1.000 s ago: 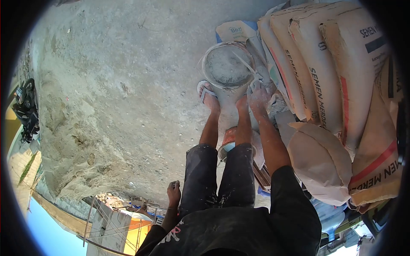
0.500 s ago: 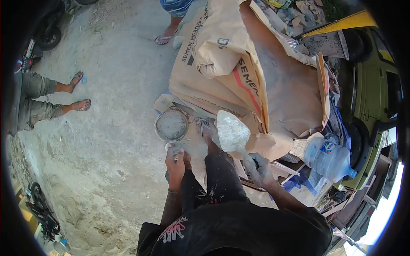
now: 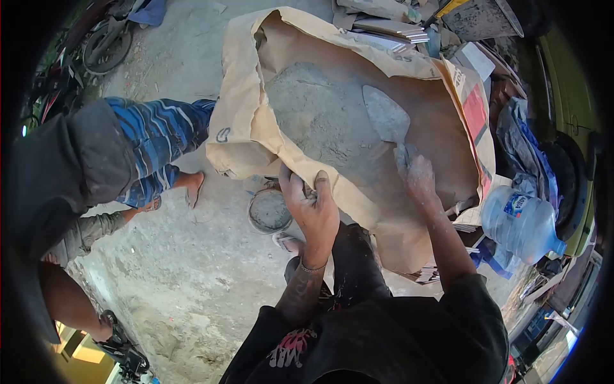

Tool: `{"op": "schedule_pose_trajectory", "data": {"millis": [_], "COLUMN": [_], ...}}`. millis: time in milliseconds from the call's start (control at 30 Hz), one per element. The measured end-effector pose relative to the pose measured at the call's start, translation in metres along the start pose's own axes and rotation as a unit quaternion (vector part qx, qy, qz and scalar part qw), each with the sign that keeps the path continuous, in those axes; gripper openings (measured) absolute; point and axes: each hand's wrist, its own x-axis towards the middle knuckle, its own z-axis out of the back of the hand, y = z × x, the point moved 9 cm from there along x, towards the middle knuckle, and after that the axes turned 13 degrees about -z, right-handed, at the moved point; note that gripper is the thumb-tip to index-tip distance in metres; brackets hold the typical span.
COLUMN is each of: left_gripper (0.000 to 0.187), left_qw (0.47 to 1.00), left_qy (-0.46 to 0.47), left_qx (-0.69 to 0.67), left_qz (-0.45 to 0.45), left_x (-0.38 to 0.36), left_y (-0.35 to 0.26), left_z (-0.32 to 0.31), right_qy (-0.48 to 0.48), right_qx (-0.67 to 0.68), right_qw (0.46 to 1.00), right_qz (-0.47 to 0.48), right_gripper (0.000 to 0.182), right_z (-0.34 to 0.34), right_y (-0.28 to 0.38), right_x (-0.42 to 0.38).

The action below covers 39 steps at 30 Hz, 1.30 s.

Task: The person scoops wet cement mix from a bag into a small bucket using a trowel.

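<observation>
A large torn cement bag (image 3: 236,128) lies in front of me with its mouth open and grey cement powder (image 3: 313,115) inside. My left hand (image 3: 313,205) pinches the bag's near paper edge between thumb and fingers. In my right hand (image 3: 416,176) is the handle of a trowel (image 3: 386,114), gripped inside the bag's opening. Its pale, dusty blade points away from me, over the powder. Below the bag, left of my left hand, a round bucket (image 3: 270,211) holds grey material and is partly covered by that hand.
Two people stand at the left, one in blue striped shorts (image 3: 153,137) close to the bag. A large clear water bottle (image 3: 521,224) lies to the right. Stacked tiles (image 3: 393,29) and a dirty bucket (image 3: 483,19) are behind the bag. Motorbikes are at the left edges.
My left hand has risen from beside the bucket to the bag's edge, which is now pulled open. The trowel has moved into the bag. The person in striped shorts has come closer.
</observation>
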Motion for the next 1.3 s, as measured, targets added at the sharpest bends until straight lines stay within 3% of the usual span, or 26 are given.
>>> {"op": "schedule_pose_trajectory", "data": {"millis": [67, 100, 167, 300, 400, 467, 567, 700, 767, 833, 900, 933, 1033, 1100, 1167, 1233, 1300], "left_gripper": [0.019, 0.019, 0.019, 0.017, 0.016, 0.016, 0.018, 0.019, 0.022, 0.026, 0.035, 0.043, 0.041, 0.035, 0.029, 0.032, 0.037], "left_qw": [0.993, 0.974, 0.974, 0.975, 0.973, 0.973, 0.973, 0.981, 0.978, 0.974, 0.976, 0.980, 0.980, 0.979, 0.968, 0.948, 0.905], "left_qy": [-0.054, -0.062, -0.053, -0.062, -0.035, -0.029, -0.024, -0.001, -0.009, -0.017, 0.024, 0.053, 0.023, -0.013, -0.047, -0.084, -0.098], "left_qx": [-0.099, -0.205, -0.201, -0.204, -0.218, -0.219, -0.217, -0.185, -0.198, -0.214, -0.179, -0.122, -0.153, -0.172, -0.043, 0.062, 0.194], "left_qz": [0.026, 0.080, 0.084, 0.069, 0.066, 0.069, 0.077, 0.052, 0.063, 0.072, -0.118, -0.150, -0.123, 0.105, 0.242, 0.300, 0.367], "left_x": [-0.002, -0.008, -0.008, -0.009, -0.007, -0.008, -0.014, -0.015, -0.019, -0.019, -0.012, -0.020, -0.049, -0.100, -0.161, -0.235, -0.292], "left_y": [0.005, 0.008, 0.008, 0.012, 0.015, 0.019, 0.030, 0.024, 0.023, 0.023, -0.010, -0.003, 0.027, 0.114, 0.192, 0.268, 0.288], "left_z": [0.008, 0.004, 0.005, 0.006, 0.002, 0.004, 0.007, 0.013, 0.014, 0.017, 0.023, 0.029, 0.056, 0.076, 0.125, 0.187, 0.254], "right_qy": [0.040, 0.044, 0.124, 0.109, 0.163, 0.319, 0.306, 0.343, 0.383, 0.362, 0.342, 0.296, 0.214, 0.189, 0.177, 0.121, 0.086], "right_qx": [0.037, 0.041, 0.055, 0.058, 0.074, 0.034, 0.093, 0.143, 0.163, 0.151, 0.137, 0.152, 0.151, 0.161, 0.154, 0.135, 0.133], "right_qw": [0.997, 0.997, 0.988, 0.980, 0.957, 0.916, 0.904, 0.905, 0.901, 0.912, 0.922, 0.933, 0.955, 0.965, 0.971, 0.982, 0.985], "right_qz": [0.052, 0.047, 0.076, 0.154, 0.227, 0.241, 0.284, 0.206, 0.120, 0.119, 0.120, 0.135, 0.135, 0.089, 0.040, 0.041, 0.066], "right_gripper": [0.026, 0.026, 0.027, 0.028, 0.031, 0.033, 0.035, 0.037, 0.034, 0.034, 0.034, 0.034, 0.033, 0.030, 0.030, 0.030, 0.029], "right_z": [-0.011, -0.018, -0.039, -0.051, -0.063, -0.080, -0.076, -0.069, -0.061, -0.054, -0.044, -0.031, 0.004, 0.028, 0.054, 0.084, 0.102], "right_y": [0.010, 0.010, 0.019, 0.040, 0.062, 0.079, 0.098, 0.102, 0.100, 0.097, 0.094, 0.094, 0.084, 0.071, 0.065, 0.069, 0.072], "right_x": [-0.011, -0.014, -0.021, -0.027, -0.020, -0.016, -0.011, -0.014, -0.020, -0.025, -0.032, -0.035, -0.046, -0.055, -0.074, -0.102, -0.130]}}
